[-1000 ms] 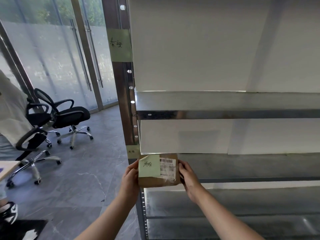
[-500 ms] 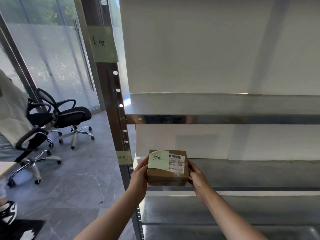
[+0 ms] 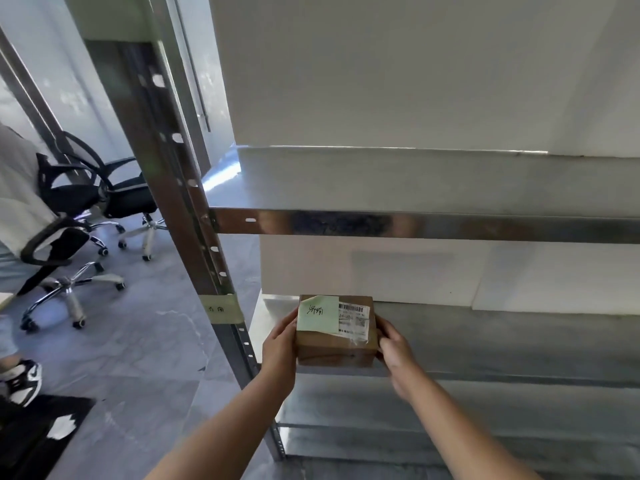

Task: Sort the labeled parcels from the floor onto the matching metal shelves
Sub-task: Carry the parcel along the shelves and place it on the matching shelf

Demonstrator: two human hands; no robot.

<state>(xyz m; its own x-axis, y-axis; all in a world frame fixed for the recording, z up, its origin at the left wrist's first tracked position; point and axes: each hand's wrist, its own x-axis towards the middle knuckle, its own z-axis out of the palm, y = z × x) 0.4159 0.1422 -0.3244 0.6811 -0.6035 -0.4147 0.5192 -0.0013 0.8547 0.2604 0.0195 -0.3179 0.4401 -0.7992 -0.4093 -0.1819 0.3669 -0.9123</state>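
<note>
While both hands clasp it — left hand [image 3: 281, 348], right hand [image 3: 394, 351] — parcel [image 3: 335, 332] sits at shelf [image 3: 502, 341] edge; placement step; next: push inward, let go.

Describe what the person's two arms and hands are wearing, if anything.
Both forearms are bare from the bottom edge of the picture up to the wrists; no sleeve shows. The left hand and right hand wear no gloves, and no watch, ring or bracelet is visible on them.
</note>
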